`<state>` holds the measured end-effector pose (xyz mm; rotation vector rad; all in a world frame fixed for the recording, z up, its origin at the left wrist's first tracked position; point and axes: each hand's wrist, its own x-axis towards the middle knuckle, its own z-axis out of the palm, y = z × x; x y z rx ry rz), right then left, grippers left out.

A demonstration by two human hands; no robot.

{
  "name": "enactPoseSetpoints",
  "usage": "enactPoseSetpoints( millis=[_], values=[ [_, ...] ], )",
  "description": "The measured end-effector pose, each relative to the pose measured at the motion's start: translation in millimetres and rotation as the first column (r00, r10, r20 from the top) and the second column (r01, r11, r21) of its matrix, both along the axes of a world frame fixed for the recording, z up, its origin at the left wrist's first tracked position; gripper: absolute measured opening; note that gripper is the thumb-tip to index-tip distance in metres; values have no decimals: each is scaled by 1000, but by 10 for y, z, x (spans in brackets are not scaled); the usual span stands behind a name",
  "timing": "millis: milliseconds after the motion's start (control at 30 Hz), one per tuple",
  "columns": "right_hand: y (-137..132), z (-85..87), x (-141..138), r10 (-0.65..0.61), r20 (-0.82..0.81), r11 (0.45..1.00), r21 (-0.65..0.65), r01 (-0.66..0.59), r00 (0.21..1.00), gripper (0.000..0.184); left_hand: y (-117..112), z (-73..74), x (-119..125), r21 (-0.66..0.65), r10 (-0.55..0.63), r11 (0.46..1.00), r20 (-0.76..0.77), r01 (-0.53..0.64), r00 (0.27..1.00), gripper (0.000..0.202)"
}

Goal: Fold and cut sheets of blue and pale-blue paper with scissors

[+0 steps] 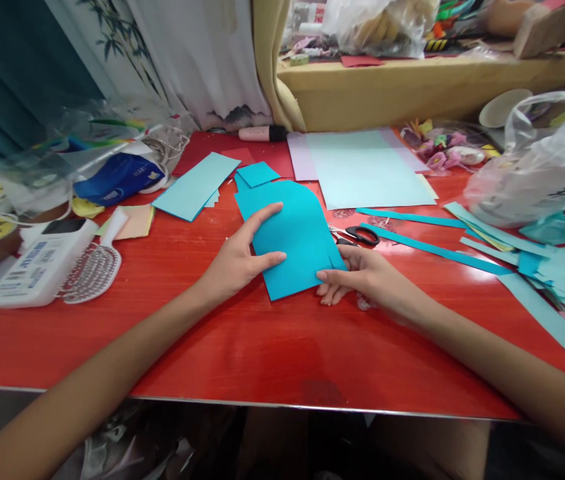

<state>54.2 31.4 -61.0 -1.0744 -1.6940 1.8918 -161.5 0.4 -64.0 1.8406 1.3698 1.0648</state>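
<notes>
Head view: a bright blue paper (289, 243) lies between the two hands, tilted above the red table (187, 357); the left hand (235, 263) grasps its left side, with two digits lying flat across the upper face, one above the other, and the remaining fingers hidden; the right hand (369, 275) pinches the lower right corner, thumb on top and fingers curled beneath, their tips showing past the bottom edge; two short slits stand in the paper just above the right thumb; its upper right corner is rounded. Scissors (362, 235) with black handles lie just beyond the right hand, their blades partly hidden; a small blue square (258, 175) lies near the paper's top edge; narrow blue strips (435, 250) extend to the right; a hairbrush (95, 275) rests well to the left.
</notes>
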Motion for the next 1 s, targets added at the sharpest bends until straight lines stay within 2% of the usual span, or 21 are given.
enactPoseSetpoints(
  millis=[200,300,400,467,500,567,633,700,900,1000],
  values=[
    [-5,-9,9,-27,-2,1000,-9,27,1000,21,-17,-9,49,-12,-1,1000,31,1,1000,67],
    [2,-33,15,-82,-8,996,-22,81,997,24,-23,19,95,-47,67,997,173,-60,983,66],
    [7,-38,16,-147,-18,987,-73,145,989,24,-32,79,99,-212,241,961,323,-178,915,54],
    [4,-29,14,-171,-22,980,-106,168,985,23,-43,124,74,-330,344,915,336,-232,877,41],
    [1,-23,14,-179,-18,978,-114,176,984,22,-48,143,60,-381,355,897,318,-225,879,34],
    [-6,-16,15,-189,-10,975,-118,186,982,20,-59,171,39,-488,286,863,249,-135,925,28],
    [-9,-16,18,-196,-28,975,-114,191,980,19,-66,181,33,-601,167,799,181,-25,969,34],
    [-7,-20,19,-197,-63,976,-111,189,978,18,-71,179,39,-673,105,739,150,24,983,37],
    [3,-28,15,-198,-74,975,-114,189,977,18,-74,172,37,-742,44,665,153,85,987,51],
    [8,-30,14,-194,-89,976,-118,183,977,18,-70,166,23,-739,28,660,202,134,979,48]
  ],
)
